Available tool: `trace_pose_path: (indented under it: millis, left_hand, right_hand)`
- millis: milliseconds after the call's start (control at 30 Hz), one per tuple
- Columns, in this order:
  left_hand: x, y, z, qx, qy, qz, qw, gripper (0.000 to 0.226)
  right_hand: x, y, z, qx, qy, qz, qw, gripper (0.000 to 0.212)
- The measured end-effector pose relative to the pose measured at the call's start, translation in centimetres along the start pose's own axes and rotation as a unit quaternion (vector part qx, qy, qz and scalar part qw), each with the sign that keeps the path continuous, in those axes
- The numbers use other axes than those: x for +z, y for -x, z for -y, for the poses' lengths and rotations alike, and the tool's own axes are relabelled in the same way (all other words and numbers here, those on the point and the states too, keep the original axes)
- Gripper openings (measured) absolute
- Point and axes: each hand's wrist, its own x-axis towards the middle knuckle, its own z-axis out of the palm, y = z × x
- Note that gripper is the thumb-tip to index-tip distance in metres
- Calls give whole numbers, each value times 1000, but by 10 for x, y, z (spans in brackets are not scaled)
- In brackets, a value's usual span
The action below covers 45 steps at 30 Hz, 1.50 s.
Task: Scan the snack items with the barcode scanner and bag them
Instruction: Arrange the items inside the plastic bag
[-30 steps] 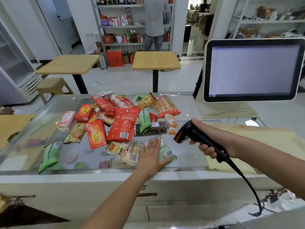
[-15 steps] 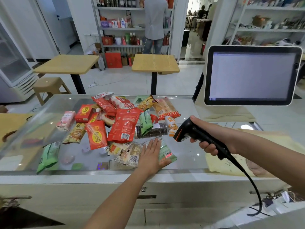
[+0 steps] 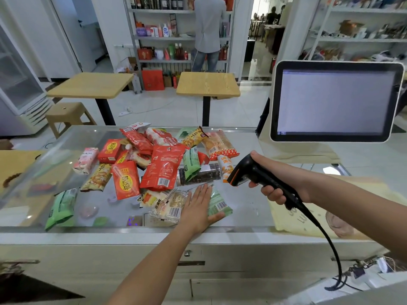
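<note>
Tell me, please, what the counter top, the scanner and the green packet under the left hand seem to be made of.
The counter top looks like glossy glass: it reflects light and things below show through. The scanner seems matte black plastic, moulded, with orange trim. The green packet is probably thin plastic film: slightly shiny, creased, with a printed barcode.

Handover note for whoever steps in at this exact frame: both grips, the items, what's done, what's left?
Left grip: open, flat on a green packet at the pile's near edge.
Right grip: holds the barcode scanner, head pointed toward the snacks.
Snack pile lies on the glass counter; what looks like a pale bag lies flat at right.
Done: nothing visibly bagged.
Left: scan each item, then bag all.
</note>
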Motion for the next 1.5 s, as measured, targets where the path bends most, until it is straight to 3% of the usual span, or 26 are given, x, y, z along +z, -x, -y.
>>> trace_pose_path:
  millis: [433,700,800,933,1033,1167,1300,1367,1500]
  left_hand:
    - [-1,0,-2,-12,-3,7,1000,95]
    - [-2,-7,-18,-6,2,11,1000,94]
    - [-2,-11,-22,-18,6,-2,1000,99]
    - [-18,-24,-30,-60,21,15,998,111]
    - [-32,-37,-34,-98,33,19,994,93]
    - [-35,-44,-43,-139,2,22,990,76]
    - [-34,-48,-50,-172,-44,37,983,80]
    - [-39,-51,-53,-192,-44,51,979,88]
    - [-57,-55,-56,-230,71,77,968,93]
  right_hand:
    - [-9,-9,-6,-6,-14,17,1000,76]
    - [-30,-27,-19,-31,-91,28,995,78]
    - [-32,-44,-32,-31,-102,7,994,67]
    - [-14,-79,-58,-57,-99,-39,993,36]
    - [1,-112,-75,-83,-125,-98,984,29]
    - [7,-147,-81,-85,-152,-161,971,39]
    - [-1,-163,-77,-88,-91,-195,973,42]
    - [-8,-165,-74,-84,-1,-198,977,44]
    - [-31,-163,-70,-73,119,-198,970,53]
